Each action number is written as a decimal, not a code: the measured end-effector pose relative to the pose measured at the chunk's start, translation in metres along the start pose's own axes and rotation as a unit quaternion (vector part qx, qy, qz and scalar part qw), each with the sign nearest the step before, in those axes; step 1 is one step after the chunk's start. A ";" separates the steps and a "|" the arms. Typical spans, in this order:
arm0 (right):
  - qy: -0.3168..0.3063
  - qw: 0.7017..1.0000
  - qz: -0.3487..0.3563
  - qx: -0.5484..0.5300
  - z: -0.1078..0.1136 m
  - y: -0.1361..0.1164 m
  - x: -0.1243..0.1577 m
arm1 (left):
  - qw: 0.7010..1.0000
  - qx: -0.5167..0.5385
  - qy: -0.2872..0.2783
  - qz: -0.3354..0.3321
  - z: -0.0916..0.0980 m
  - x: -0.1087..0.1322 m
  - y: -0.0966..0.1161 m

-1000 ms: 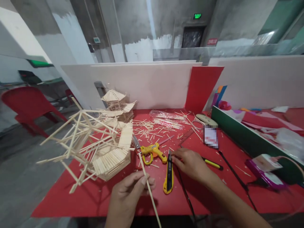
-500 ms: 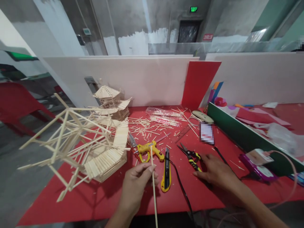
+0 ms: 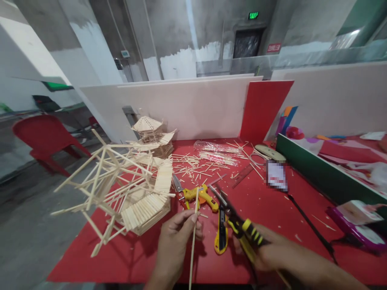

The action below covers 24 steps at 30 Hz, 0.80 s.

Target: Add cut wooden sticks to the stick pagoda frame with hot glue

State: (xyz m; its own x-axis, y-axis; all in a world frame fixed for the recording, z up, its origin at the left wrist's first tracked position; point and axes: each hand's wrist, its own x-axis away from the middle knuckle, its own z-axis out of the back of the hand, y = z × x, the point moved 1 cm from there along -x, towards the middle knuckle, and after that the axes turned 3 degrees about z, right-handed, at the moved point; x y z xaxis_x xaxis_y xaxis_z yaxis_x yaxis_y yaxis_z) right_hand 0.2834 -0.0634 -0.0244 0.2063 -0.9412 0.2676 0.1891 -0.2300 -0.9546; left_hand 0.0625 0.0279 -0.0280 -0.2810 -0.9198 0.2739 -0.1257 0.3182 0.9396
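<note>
My left hand (image 3: pixel 177 239) pinches a long thin wooden stick (image 3: pixel 194 237), held nearly upright over the red table (image 3: pixel 121 257). My right hand (image 3: pixel 266 251) grips the yellow-and-black handles of a pair of cutting pliers (image 3: pixel 238 223), whose open jaws point up and left toward the stick's top end. A yellow utility knife (image 3: pixel 221 231) lies between the two hands. Yellow-handled scissors (image 3: pixel 196 196) lie just beyond the stick. A large stick-built frame model (image 3: pixel 127 185) stands at my left.
A smaller stick pagoda (image 3: pixel 151 135) stands at the back left. Loose sticks (image 3: pixel 193 165), a plastic bag of sticks (image 3: pixel 216 151) and a ruler (image 3: pixel 242 176) litter the table's middle. A green box edge (image 3: pixel 317 173) and a purple object (image 3: pixel 356 229) bound the right. White partition boards (image 3: pixel 193 108) stand behind.
My right hand picked the cutting pliers up off the table and brought them left toward the stick. My left hand kept hold of the stick.
</note>
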 end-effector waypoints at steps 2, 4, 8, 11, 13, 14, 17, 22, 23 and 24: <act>0.041 0.991 0.030 0.120 -0.010 -0.011 -0.008 | 1.000 -0.003 -0.004 -0.004 0.001 0.001 0.003; 0.076 0.975 0.059 0.200 -0.012 -0.016 -0.015 | 1.000 -0.001 -0.004 -0.007 0.001 0.002 0.005; 0.072 0.953 0.086 0.281 -0.009 -0.009 -0.024 | 1.000 0.001 0.000 -0.016 0.000 0.001 0.002; 0.071 0.940 0.102 0.319 -0.010 -0.002 -0.027 | 0.999 -0.024 -0.009 -0.026 0.001 0.000 -0.002; 0.077 0.932 0.110 0.337 -0.012 -0.002 -0.029 | 0.998 -0.045 0.000 -0.032 0.001 -0.001 -0.005; 0.081 0.928 0.114 0.346 -0.012 -0.003 -0.030 | 0.998 -0.053 0.008 -0.035 0.002 -0.001 -0.005; 0.087 0.919 0.127 0.362 -0.013 -0.008 -0.031 | 0.996 -0.079 0.019 -0.044 0.002 -0.001 -0.005; 0.069 0.933 0.122 0.332 -0.013 -0.015 -0.031 | 0.989 -0.140 0.007 -0.050 0.003 -0.001 -0.004; 0.064 0.936 0.121 0.324 -0.013 -0.016 -0.031 | 0.988 -0.145 0.008 -0.053 0.003 -0.001 -0.003; 0.060 0.939 0.120 0.318 -0.013 -0.017 -0.031 | 0.987 -0.150 0.009 -0.057 0.003 -0.001 -0.003</act>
State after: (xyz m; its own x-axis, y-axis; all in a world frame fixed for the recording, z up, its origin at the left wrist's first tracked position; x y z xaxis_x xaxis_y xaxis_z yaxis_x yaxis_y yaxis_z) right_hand 0.2613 -0.0341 -0.0185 0.2138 -0.9769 0.0010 0.6930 0.1509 -0.7050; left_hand 0.0603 0.0285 -0.0316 -0.2631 -0.9506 0.1645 0.1327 0.1332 0.9822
